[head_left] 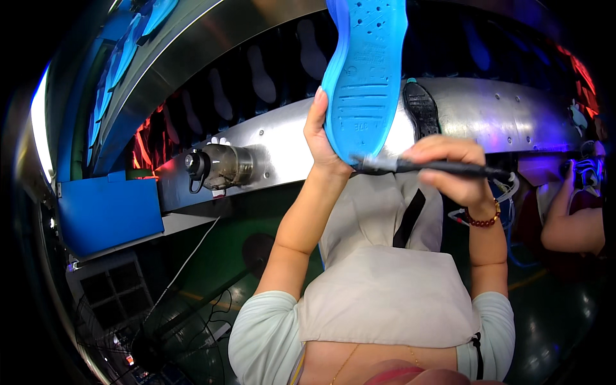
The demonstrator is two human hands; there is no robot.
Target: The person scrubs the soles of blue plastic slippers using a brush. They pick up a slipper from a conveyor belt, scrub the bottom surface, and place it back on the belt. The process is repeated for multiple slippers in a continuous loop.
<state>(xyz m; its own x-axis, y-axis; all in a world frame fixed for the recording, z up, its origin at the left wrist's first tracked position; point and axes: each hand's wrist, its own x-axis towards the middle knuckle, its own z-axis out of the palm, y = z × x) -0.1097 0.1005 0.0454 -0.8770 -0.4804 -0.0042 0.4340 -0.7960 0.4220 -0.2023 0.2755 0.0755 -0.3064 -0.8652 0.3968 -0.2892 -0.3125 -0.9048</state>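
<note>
Upright before me is a large bright blue shoe sole (366,83), its grooved face toward me and its upper end cut off by the picture's edge. My left hand (324,141) grips it at the lower left, thumb along the rim. A slim black brush (407,166) with a pale, blurred tip lies across my right hand (452,170), whose fingers close around the handle. The tip is at the sole's lower end; whether it touches cannot be made out. Thin tubes or cables hang from the handle's back end, beside a beaded bracelet.
A curved metal ledge (289,131) carries a black sole (421,109) and a dark translucent bottle (224,165). Behind it, a dark belt holds several soles (262,76). A blue box (112,215) stands left, a fan (151,346) lower left. Another person's arm (571,221) shows at right.
</note>
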